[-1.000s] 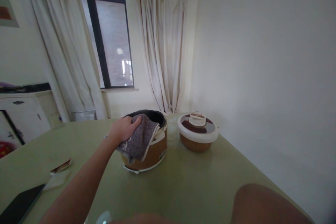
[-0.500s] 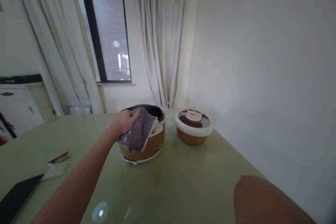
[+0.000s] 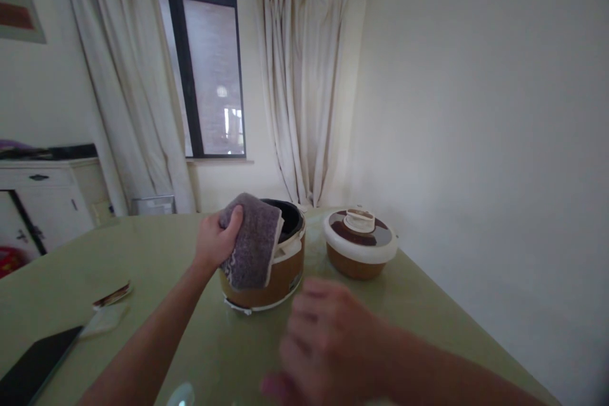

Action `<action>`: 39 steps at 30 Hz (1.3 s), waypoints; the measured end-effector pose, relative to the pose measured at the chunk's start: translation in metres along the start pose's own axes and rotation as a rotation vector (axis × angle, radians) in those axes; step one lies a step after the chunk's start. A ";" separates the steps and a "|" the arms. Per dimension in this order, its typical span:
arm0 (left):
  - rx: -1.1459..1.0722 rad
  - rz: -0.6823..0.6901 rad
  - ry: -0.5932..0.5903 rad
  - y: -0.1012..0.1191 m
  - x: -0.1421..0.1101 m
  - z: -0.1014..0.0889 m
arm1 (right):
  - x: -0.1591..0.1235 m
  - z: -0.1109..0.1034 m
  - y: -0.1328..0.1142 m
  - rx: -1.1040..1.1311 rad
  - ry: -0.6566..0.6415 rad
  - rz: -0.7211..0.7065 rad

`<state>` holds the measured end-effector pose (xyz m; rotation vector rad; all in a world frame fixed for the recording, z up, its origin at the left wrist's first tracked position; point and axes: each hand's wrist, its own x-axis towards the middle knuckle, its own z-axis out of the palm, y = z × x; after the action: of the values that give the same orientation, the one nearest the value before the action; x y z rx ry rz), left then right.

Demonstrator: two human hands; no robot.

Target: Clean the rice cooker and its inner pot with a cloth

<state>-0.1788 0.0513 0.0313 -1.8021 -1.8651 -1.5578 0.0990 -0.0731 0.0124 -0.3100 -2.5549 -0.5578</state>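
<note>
My left hand [image 3: 216, 240] is closed on a folded grey-purple towel [image 3: 254, 247], thumb on top. The towel hangs against the near left side of a round brown cooker [image 3: 285, 276] and hides part of its rim. Inside the cooker a dark inner wall [image 3: 291, 219] shows. My right hand [image 3: 323, 339] is above the table in front of the cooker. Its fingers look bent and are blurred, with the thumb low on the left; whether it holds anything is hidden. To the right of the cooker stands a brown pot [image 3: 354, 265] with a white-rimmed lid [image 3: 380, 235] and a white knob.
The green tabletop [image 3: 166, 247] carries a dark flat object [image 3: 40, 355] and a small packet [image 3: 111, 295] at the left. A white wall [image 3: 476, 139] borders the table on the right. Behind are curtains [image 3: 309, 89], a window [image 3: 214, 70] and a white cabinet [image 3: 47, 196].
My right hand has come in from the lower right to the middle. The towel has been lifted and turned more upright in my left hand. The view has shifted slightly.
</note>
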 end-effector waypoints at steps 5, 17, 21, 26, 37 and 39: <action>-0.172 0.345 0.308 0.036 -0.047 -0.024 | -0.029 0.012 0.163 -0.232 -0.292 0.663; 0.271 0.264 -0.837 -0.006 -0.205 0.114 | -0.090 0.065 0.275 -0.176 -0.493 1.200; 0.252 0.226 -0.806 -0.023 -0.218 0.117 | -0.090 0.074 0.275 -0.175 -0.436 1.203; 0.247 0.270 -0.680 -0.030 -0.233 0.122 | -0.088 0.067 0.279 -0.206 -0.302 1.227; 0.346 0.360 -0.668 -0.029 -0.231 0.121 | -0.137 0.013 0.286 -0.194 -0.058 1.269; 0.343 0.433 -0.646 -0.011 -0.224 0.121 | -0.153 0.006 0.278 -0.189 -0.020 1.282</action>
<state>-0.0581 -0.0117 -0.1845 -2.4796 -1.6267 -0.5046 0.3137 0.1602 0.0192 -1.7895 -1.7613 -0.2518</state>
